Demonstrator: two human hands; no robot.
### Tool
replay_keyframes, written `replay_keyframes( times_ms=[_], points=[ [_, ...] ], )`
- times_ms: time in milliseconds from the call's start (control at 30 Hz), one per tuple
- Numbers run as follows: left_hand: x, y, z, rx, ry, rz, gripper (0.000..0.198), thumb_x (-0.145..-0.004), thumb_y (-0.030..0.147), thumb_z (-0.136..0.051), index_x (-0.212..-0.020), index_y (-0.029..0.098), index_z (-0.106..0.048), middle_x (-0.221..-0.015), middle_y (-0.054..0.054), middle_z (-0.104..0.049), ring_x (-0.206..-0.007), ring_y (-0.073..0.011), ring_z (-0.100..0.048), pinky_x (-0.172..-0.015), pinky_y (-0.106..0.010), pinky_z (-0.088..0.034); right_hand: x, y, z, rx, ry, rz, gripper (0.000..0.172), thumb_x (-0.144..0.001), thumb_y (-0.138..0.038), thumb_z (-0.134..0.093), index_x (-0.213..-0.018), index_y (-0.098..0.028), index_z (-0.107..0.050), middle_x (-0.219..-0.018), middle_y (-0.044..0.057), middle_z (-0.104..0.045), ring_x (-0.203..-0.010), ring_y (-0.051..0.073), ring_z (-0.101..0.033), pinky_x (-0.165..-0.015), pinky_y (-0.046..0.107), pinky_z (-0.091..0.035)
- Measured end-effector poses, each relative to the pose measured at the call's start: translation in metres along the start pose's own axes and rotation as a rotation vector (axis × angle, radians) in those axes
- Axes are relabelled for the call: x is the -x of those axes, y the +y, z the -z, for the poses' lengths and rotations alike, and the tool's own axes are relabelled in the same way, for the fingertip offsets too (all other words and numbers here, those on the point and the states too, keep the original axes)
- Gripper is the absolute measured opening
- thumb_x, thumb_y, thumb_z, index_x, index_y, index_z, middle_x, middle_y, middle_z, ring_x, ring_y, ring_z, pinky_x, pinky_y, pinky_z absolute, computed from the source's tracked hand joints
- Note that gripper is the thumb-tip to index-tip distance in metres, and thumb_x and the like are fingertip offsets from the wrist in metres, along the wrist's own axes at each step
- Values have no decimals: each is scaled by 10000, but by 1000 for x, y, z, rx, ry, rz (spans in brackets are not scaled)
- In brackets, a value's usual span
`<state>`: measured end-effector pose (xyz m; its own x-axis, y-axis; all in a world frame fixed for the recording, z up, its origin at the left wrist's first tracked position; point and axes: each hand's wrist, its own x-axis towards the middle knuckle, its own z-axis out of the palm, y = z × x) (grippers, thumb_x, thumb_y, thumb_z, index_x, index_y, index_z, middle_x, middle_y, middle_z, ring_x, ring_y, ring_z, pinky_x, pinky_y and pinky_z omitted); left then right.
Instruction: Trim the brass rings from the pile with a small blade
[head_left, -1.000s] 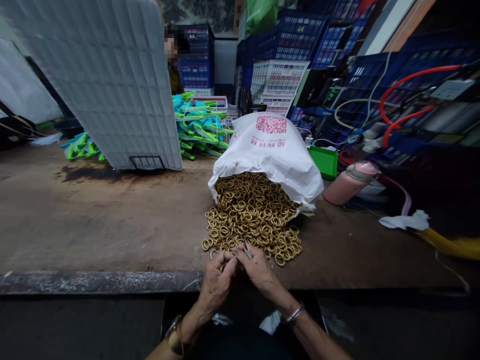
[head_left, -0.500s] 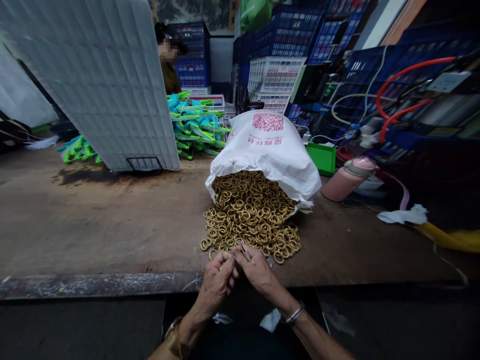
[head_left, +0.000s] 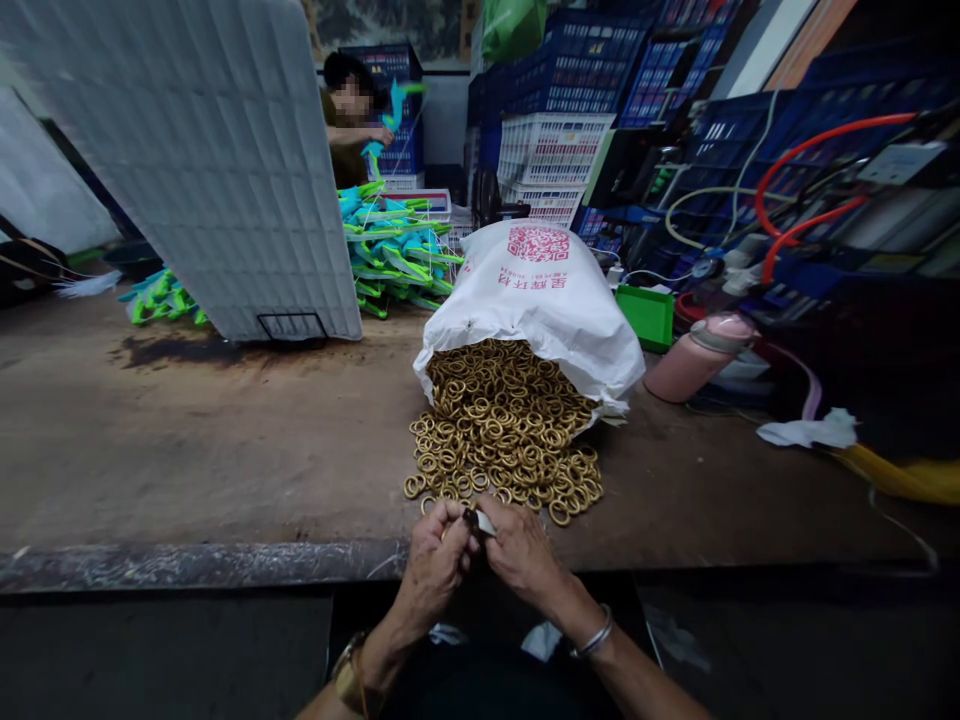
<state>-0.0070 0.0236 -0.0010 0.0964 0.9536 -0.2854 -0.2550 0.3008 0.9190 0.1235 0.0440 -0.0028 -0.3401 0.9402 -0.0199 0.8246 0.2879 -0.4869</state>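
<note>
At the table's front edge my two hands meet over a spill of gold-coloured rings (head_left: 517,465). My right hand (head_left: 525,555) is closed around a small knife-like tool (head_left: 486,523); its short pale grey blade shows past the thumb, pointing towards the left hand. Closed in a pinch, my left hand (head_left: 436,560) appears to have a ring between thumb and fingers, mostly hidden by them. A dark spot shows at the left thumb tip, where the tool's end meets it. Behind the spill, a white sack (head_left: 536,300) lies on its side, its mouth full of the same rings.
A tall white panel (head_left: 247,180) in a wire stand rises at left. Beyond it are green-and-blue plastic pieces (head_left: 397,250) and a co-worker (head_left: 349,120). A pink bottle (head_left: 699,358), a green tray (head_left: 645,317) and machinery with red hoses stand right. Stacked crates (head_left: 555,150) fill the back.
My right hand has turned the tool, so its pale blade now shows at the left thumb. The co-worker has leaned into view, lifting a green-and-blue piece. My left hand has barely moved.
</note>
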Motion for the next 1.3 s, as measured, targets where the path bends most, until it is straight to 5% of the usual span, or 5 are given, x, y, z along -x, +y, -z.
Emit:
replay_keyframes(
  times_ms=[467,633,967,1133,1300],
  points=[
    [23,-1,16,219,-119,167,270,-740,422,-572,-733,183,-447,-541,66,-476,-355,-18,-335,-323,-120,-209,-20,-2,4,275,56,-140,165,-744,-74,-408,-808,-186,-510,-730,33,-631,-649,140,-557,-540,255,-216],
    [15,-1,21,358,-90,173,279,-748,419,-564,-788,152,-496,-788,-24,-569,-473,-42,-452,-334,-123,-268,-34,-6,2,279,66,-72,263,-721,-81,-424,-938,-203,-510,-805,31,-638,-713,155,-565,-576,262,-233],
    [4,-7,33,603,-90,284,210,-709,333,-616,-793,153,-547,-688,-11,-566,-544,-87,-523,-381,-150,-308,-41,1,-15,273,66,-84,205,-737,-98,-411,-883,-202,-509,-815,24,-625,-727,145,-555,-588,261,-239],
    [-3,-7,30,566,-43,244,226,-672,318,-668,-674,138,-531,-687,-12,-570,-584,-88,-534,-378,-138,-305,-40,7,-7,115,142,-118,146,-744,-129,-414,-838,-189,-508,-716,13,-587,-627,125,-508,-562,239,-245],
    [-9,-6,20,245,11,49,221,-697,364,-630,-722,163,-543,-554,33,-525,-440,-76,-460,-352,-156,-329,-37,10,-1,-372,149,-244,101,-719,-222,-440,-627,-189,-464,-547,-43,-441,-522,96,-391,-510,206,-269]
  ],
)
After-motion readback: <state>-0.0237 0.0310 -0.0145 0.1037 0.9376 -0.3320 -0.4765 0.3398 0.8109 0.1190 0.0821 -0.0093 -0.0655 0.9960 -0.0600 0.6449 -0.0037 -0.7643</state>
